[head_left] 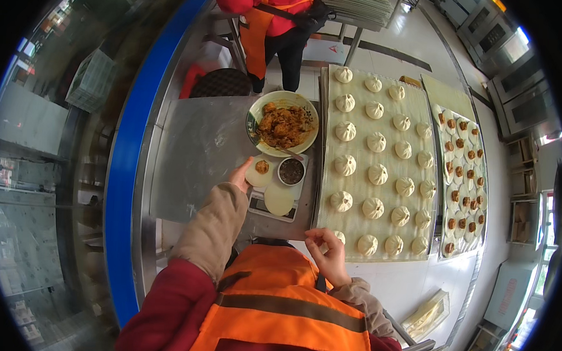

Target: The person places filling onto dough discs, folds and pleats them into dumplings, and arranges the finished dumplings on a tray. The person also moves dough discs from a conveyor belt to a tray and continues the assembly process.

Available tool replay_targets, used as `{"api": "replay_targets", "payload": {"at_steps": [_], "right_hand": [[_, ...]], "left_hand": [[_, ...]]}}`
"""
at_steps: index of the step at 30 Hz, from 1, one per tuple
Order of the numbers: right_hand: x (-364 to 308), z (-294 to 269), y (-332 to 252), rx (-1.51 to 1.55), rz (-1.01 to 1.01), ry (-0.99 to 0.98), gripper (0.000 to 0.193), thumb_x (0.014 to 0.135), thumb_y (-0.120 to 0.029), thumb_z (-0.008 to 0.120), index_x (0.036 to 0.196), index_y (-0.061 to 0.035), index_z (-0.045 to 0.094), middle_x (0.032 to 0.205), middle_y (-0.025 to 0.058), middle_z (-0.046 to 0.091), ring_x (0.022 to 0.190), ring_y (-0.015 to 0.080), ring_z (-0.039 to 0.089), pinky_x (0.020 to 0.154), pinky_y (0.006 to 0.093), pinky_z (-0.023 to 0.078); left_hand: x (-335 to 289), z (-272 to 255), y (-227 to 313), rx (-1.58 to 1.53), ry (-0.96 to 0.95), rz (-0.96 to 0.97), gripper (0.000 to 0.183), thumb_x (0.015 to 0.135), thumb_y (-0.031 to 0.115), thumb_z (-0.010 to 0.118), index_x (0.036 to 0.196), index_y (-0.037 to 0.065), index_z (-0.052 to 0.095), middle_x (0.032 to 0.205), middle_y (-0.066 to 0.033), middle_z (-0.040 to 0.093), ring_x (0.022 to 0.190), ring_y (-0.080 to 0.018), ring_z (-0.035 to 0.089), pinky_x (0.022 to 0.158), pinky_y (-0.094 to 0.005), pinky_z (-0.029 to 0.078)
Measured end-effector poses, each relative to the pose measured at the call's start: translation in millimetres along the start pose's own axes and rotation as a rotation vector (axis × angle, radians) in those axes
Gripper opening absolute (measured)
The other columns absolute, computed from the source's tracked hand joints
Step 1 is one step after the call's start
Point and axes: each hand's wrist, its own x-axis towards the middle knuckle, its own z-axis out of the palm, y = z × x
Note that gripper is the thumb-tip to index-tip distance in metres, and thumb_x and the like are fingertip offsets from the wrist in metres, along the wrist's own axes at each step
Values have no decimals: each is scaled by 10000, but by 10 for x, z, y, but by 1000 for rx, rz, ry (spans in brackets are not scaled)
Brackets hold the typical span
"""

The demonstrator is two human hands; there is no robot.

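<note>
My left hand (238, 175) holds a round dough wrapper (254, 177) at its left edge, with a small dab of orange-brown filling (262, 167) on it. A second, bare wrapper (278, 201) lies on a white kitchen scale (289, 216). Touching the scale's far side is a small white bowl (292, 171) of dark contents. Beyond it stands a large bowl (253, 125) of orange-brown filling with a utensil handle at its near rim. My right hand (331, 256) is near the tray's lower left corner, fingers curled in; whatever they hold, if anything, is hidden.
Several pleated buns (377, 174) stand in rows on a mesh tray (390, 193) at right. Farther right, another tray (440, 182) carries flat wrappers topped with filling. A co-worker (281, 25) in red and orange stands across the metal table (194, 153). A blue edge runs along the left.
</note>
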Motion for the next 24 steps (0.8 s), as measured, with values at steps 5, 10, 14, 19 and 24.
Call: {"api": "replay_targets", "payload": {"at_steps": [5, 10, 14, 19, 24], "right_hand": [[411, 75, -114, -39, 41, -17, 143, 805, -90, 643, 942, -50, 640, 789, 76, 591, 758, 215, 595, 672, 316, 475], [1602, 509, 27, -592, -388, 231, 82, 770, -138, 611, 776, -61, 639, 809, 109, 569, 813, 288, 572, 686, 397, 479], [2199, 850, 408, -1105, -135, 103, 139, 760, -167, 587, 786, -88, 698, 922, 83, 602, 940, 270, 555, 757, 378, 446], [2386, 962, 579, -1181, 31, 3, 186, 778, -161, 558, 838, -100, 722, 1010, 87, 615, 1018, 268, 540, 828, 373, 438], [2281, 933, 397, -1047, 108, 8, 56, 793, -99, 547, 834, -62, 553, 720, 122, 644, 679, 339, 652, 585, 450, 501]], "left_hand": [[-194, 257, 57, 592, 28, 346, 388, 769, 197, 762, 1067, 6, 604, 1000, -90, 665, 876, -221, 648, 770, -374, 514], [-299, 404, -1, 1151, 251, 664, 508, 635, 199, 810, 1050, 14, 583, 942, -86, 659, 835, -242, 643, 758, -376, 503], [-443, 203, 86, 406, 222, 303, 460, 761, 220, 717, 1145, 33, 546, 1115, -99, 613, 1006, -277, 607, 872, -383, 483], [-719, -245, 568, -475, -289, 13, 320, 895, 161, 544, 1192, 43, 529, 1193, -96, 573, 1138, -253, 534, 1002, -417, 413], [-768, -440, 975, -602, -518, -69, 305, 883, 167, 600, 1167, 70, 546, 1166, -68, 584, 1090, -233, 563, 949, -406, 453]]}}
